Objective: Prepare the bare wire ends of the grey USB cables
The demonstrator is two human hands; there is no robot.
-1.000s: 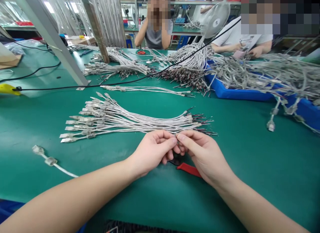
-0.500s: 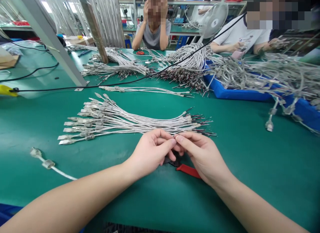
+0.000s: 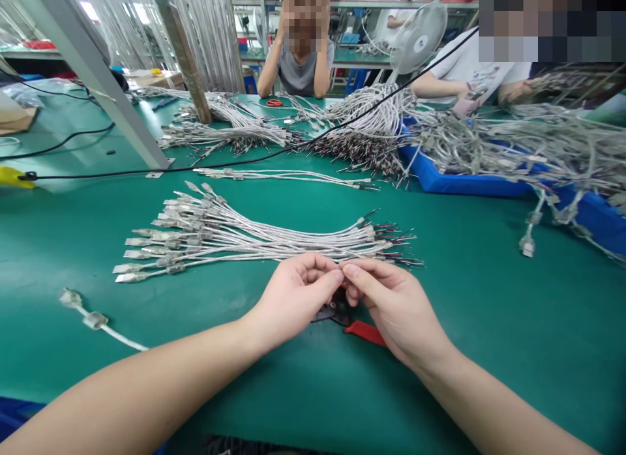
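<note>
My left hand and my right hand meet fingertip to fingertip, each closed in a pinch. A white USB cable with a clear plug runs from the left beneath my left forearm toward that hand; its far end is hidden by my fingers. Whatever the right fingertips grip is too small to make out. Under the hands lies a hand tool with red handles, partly covered. Just beyond them, a bundle of white USB cables lies with plugs to the left and bare dark wires to the right.
Two separate cables lie behind the bundle. Farther back are cable heaps and blue trays loaded with cables. A black cord crosses the green table. A metal post stands left. Two people sit opposite.
My hands stay pinched together almost in place. The right hand's lower fingers have shifted slightly, showing more of the tool beneath. The person at far right has leaned a little.
</note>
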